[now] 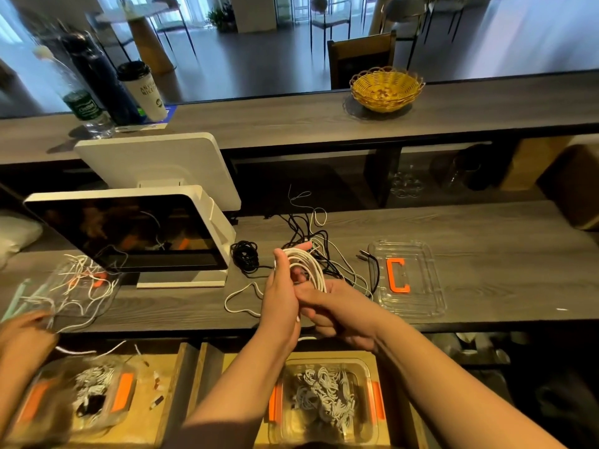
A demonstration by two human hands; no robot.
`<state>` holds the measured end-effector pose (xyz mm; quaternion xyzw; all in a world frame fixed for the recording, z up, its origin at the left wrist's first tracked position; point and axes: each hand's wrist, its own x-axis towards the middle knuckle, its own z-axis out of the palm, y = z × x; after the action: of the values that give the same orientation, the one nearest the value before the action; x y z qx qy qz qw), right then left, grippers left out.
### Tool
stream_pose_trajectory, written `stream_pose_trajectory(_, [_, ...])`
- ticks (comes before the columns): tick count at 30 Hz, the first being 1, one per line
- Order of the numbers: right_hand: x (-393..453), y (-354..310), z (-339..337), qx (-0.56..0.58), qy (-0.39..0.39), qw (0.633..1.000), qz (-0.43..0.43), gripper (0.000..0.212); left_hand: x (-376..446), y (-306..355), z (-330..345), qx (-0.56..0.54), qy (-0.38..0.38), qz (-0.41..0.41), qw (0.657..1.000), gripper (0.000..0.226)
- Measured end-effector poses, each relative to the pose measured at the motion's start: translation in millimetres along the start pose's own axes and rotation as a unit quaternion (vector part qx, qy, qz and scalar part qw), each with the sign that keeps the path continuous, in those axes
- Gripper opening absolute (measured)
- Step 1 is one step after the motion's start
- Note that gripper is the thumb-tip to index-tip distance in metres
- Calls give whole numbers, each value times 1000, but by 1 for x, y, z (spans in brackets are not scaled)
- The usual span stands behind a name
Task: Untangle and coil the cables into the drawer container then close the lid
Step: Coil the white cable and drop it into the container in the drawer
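A: Nearest the lens: open drawer container (pixel 325 396), clear walls, orange latches, already holding white coils. It sits directly below and nearer than both hands.

B: Noted. Larger items on the counter?

A: White terminal (pixel 136 234) at left, clear lid (pixel 418 299) with an orange mark at right, lying flat and off the container. Between them, a loose tangle of cables (pixel 311 234), black and white, on the far side of the hands.

B: Hands?

A: Left hand (pixel 280 296) upright, fingers extended, white cable coil (pixel 308 267) looped around it. Right hand (pixel 337 307) pressed against the left palm, fingers curled on the strand near the coil's base. A free tail of white cable (pixel 241 301) trails left on the counter.

B: Coil axis?

A: Loops stand roughly upright, long axis running near to far. Judgement: coiling in progress, tail not yet taken up. The drop point lies straight down and toward the body, so the left hand, carrying the coil, is better placed to lower it in.

B: Another person's hand (pixel 24 332) works at the far left edge; grip unclear.
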<state>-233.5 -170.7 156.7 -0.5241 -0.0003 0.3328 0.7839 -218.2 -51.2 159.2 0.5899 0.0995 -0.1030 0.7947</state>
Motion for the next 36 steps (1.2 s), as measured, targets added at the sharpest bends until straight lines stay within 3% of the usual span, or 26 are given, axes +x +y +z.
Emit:
stream_pose_trajectory(3, [-3, -1, -2, 21, -11, 1000, 17, 17, -3, 0, 1, 13, -4, 6, 1000, 55])
stream_pose_trajectory(6, [-4, 0, 4, -27, 43, 999, 1, 14, -2, 1, -1, 1, 34, 11, 999, 59])
stream_pose_trajectory(9, [-4, -1, 13, -51, 90, 995, -15, 13, -2, 3, -5, 0, 61, 22, 998, 44])
stream_pose_trajectory(14, [-5, -2, 12, 88, -4, 996, 34, 8, -5, 7, -8, 13, 21, 38, 999, 32])
stream_pose_trajectory(18, [-6, 2, 11, 118, -9, 992, 31, 4, -3, 9, -12, -9, -23, -6, 1000, 27])
stream_pose_trajectory(27, [-10, -5, 13, -8, 74, 997, 20, 14, -2, 28, -22, -83, -49, -70, 993, 20])
stream_pose_trajectory(30, [-12, -9, 11, -54, 81, 995, 30, 13, 0, 32, -30, 33, -46, -31, 998, 27])
stream_pose_trajectory(33, [-12, -6, 14, -74, 54, 995, 40, 12, 1, 28, -34, 205, -54, 20, 977, 30])
stream_pose_trajectory(36, [-15, -2, 13, -81, 36, 995, 50, 10, 2, 22, -36, 281, -34, 38, 958, 34])
